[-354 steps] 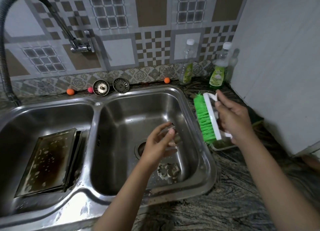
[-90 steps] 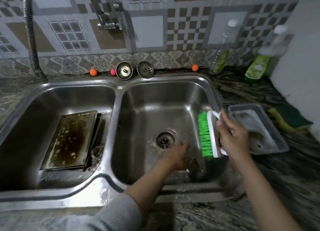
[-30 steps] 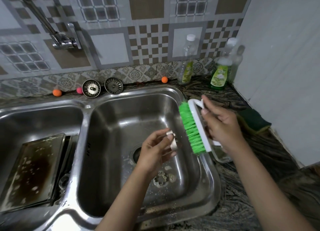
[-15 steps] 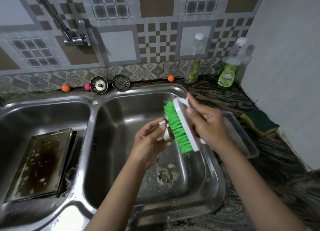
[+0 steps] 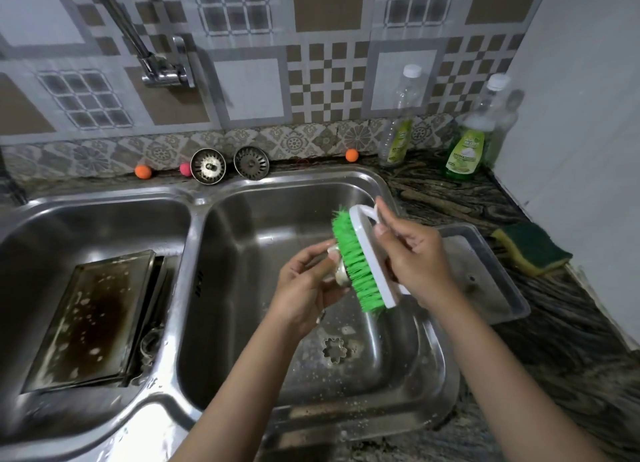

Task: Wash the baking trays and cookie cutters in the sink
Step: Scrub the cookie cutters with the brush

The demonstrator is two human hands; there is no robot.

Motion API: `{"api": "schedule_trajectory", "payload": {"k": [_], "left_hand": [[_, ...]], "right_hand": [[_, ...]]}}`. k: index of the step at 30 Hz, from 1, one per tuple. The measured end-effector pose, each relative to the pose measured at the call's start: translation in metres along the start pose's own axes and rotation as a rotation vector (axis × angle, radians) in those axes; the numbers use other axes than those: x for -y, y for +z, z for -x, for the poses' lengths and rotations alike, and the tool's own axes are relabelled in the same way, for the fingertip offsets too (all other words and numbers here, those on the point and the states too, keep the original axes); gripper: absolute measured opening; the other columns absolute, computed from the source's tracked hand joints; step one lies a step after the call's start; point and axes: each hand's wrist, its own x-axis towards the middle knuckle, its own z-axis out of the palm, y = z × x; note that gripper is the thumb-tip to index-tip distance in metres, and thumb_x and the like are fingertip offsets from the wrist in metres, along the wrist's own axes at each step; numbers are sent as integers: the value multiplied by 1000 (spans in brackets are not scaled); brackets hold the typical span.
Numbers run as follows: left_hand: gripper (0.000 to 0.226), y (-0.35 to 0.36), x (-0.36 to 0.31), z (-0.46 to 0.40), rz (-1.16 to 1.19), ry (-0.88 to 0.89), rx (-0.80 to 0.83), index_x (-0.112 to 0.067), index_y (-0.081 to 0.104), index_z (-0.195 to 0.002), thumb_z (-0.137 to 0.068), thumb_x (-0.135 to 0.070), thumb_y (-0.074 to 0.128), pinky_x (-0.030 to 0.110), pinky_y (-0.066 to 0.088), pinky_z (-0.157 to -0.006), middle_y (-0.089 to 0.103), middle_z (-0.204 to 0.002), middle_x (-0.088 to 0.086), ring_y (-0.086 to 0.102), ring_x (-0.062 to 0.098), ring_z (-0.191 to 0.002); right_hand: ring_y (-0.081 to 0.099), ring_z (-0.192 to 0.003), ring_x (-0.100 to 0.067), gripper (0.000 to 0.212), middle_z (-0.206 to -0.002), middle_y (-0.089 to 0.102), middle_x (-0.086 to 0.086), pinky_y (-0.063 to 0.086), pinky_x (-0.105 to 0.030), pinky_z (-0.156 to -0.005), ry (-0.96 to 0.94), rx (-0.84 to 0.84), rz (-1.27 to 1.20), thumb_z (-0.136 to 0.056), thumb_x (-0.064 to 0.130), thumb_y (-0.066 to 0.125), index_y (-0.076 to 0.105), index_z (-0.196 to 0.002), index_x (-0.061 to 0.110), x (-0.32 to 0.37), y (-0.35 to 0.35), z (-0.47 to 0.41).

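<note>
Three seconds ago the left hand (image 5: 304, 285) was reaching down to the floor of the right sink basin (image 5: 263, 219). Now it holds a small cookie cutter (image 5: 337, 269) up above the basin. The right hand (image 5: 414, 257) has brought the green brush (image 5: 360, 264) against the cutter; one second ago they were apart.

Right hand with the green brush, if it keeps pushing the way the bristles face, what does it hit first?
The right hand presses the green brush leftward, so it first meets the cookie cutter pinched in the left hand; they already look in contact.

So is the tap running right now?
Off, as far as shows: no water stream falls from the tap into either sink basin.
</note>
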Motion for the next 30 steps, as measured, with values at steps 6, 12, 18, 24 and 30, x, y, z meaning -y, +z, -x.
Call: {"api": "schedule_trajectory", "payload": {"k": [6, 12, 18, 24, 30], "left_hand": [[28, -15, -11, -9, 34, 10, -79, -5, 60, -114, -86, -6, 60, 31, 57, -55, 67, -94, 13, 67, 20, -66], [34, -23, -3, -10, 35, -134, -64, -18, 60, -101, -69, -22, 70, 28, 55, -52, 64, -82, 3, 64, 21, -73], [31, -11, 10, -10, -11, -220, -76, -10, 53, -119, -88, -9, 61, 21, 49, -41, 60, -67, 3, 58, 10, -48], [28, -15, 3, -2, -107, -196, 42, -8, 52, -120, -95, -20, 54, 29, 55, -51, 64, -72, 2, 64, 16, -56], [45, -16, -2, 7, -153, -168, 265, -22, 45, -139, -98, -2, 42, 29, 58, -60, 60, -120, 14, 65, 29, -94]], "right_hand": [[52, -107, 16, 39, -118, 51, 31, 42, -4, -83, 57, 67, -13, -92, 14, 58, 50, -121, 40, -25, 12, 26], [58, -88, 16, 39, -116, 59, 20, 45, -6, -75, 67, 7, -6, -92, 16, 57, 51, -119, 44, -20, -5, 25], [47, -117, 13, 41, -124, 51, 27, 39, -5, -92, 6, 13, 65, -93, 17, 58, 48, -119, 47, -22, 12, 28], [47, -119, 11, 41, -129, 50, 23, 38, -3, -91, 29, -28, 95, -94, 20, 56, 43, -125, 44, -33, 12, 26], [47, -120, 8, 44, -127, 48, 27, 39, 0, -85, 64, -73, 139, -95, 22, 54, 42, -137, 29, -43, 7, 18]]}}
